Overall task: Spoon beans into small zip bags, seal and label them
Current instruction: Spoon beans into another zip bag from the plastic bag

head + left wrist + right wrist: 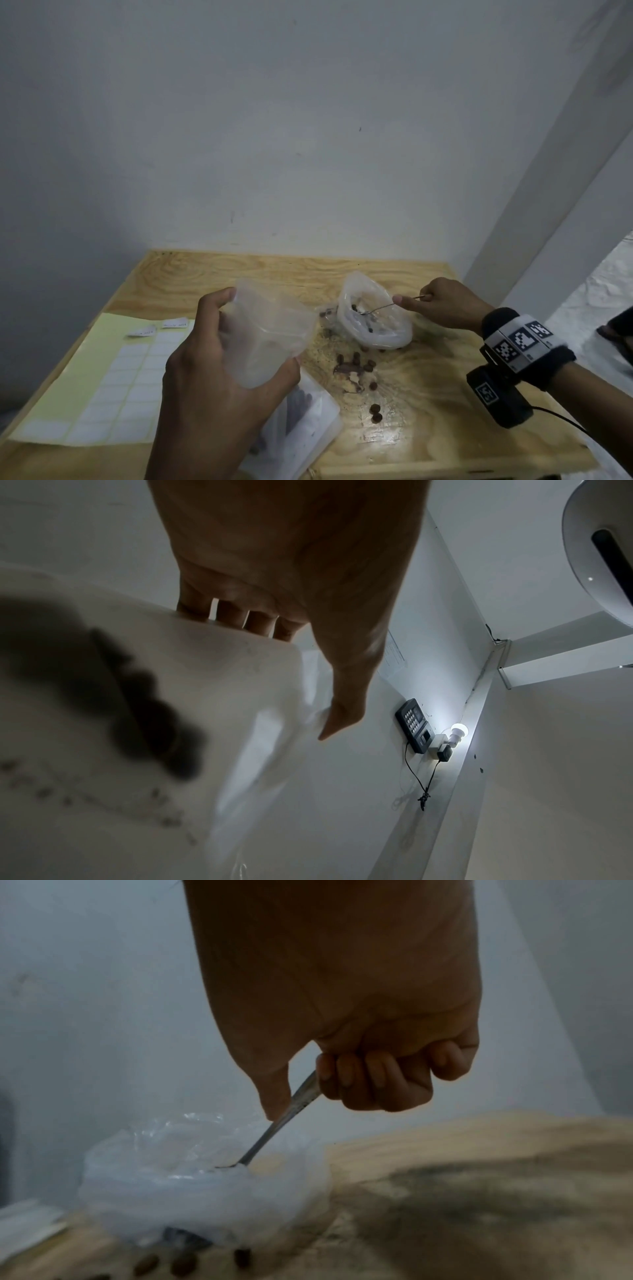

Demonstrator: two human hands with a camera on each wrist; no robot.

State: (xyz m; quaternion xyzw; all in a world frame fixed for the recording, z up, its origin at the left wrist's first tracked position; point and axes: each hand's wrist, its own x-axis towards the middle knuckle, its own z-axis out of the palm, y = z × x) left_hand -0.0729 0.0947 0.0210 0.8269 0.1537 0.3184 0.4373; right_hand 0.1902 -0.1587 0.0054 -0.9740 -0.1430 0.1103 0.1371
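Observation:
My left hand holds a small clear zip bag above the table, mouth up and held apart, thumb on the near side and fingers on the far side; the same bag shows pale in the left wrist view. My right hand grips a metal spoon by its handle. The spoon's bowl is down inside a larger open plastic bag of dark beans. In the right wrist view the spoon dips into that bag. Loose beans lie on the wood in front of it.
The wooden table stands against a white wall. A yellow sheet of white labels lies at the left. A filled zip bag with dark beans rests under my left hand. Two more beans lie nearer the front edge.

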